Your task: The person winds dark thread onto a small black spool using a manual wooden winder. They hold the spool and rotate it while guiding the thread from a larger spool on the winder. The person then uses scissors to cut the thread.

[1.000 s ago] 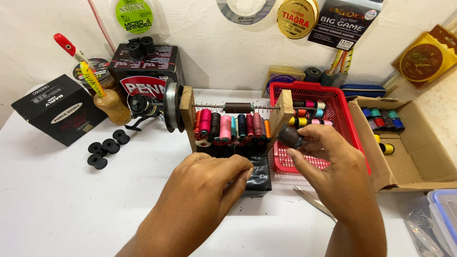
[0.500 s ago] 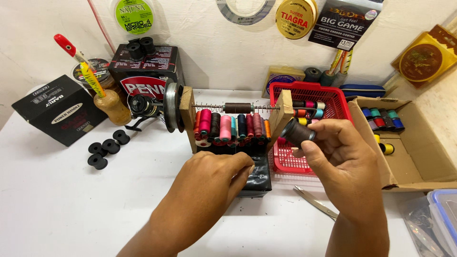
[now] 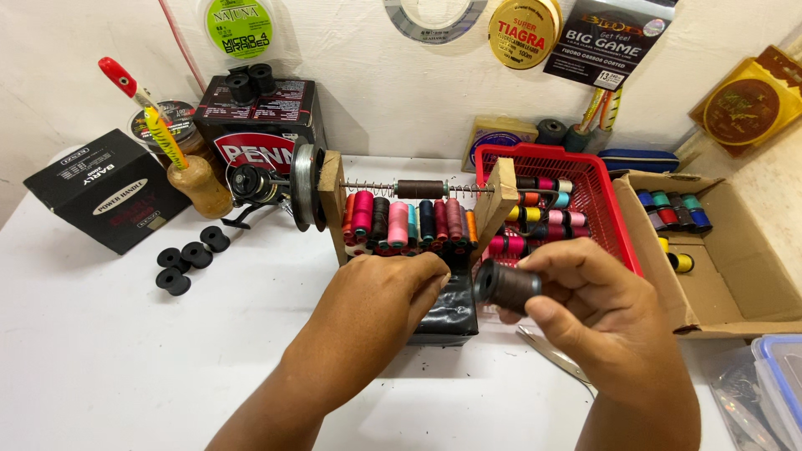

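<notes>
right hand [image 3: 601,321] pinches a dark brown thread spool [image 3: 505,286] between thumb and fingers, long axis roughly level, one end facing the wooden spool rack [image 3: 409,219]. it sits just right of and below the rack's right post, apart from it. left hand [image 3: 380,301] is curled loosely on the black block [image 3: 447,313] under the rack, nothing visibly gripped. red basket [image 3: 606,200] crowds behind; open counter [image 3: 125,359] lies left.

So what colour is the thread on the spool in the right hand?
Dark brown thread on the spool, clearest in the head view.
</notes>
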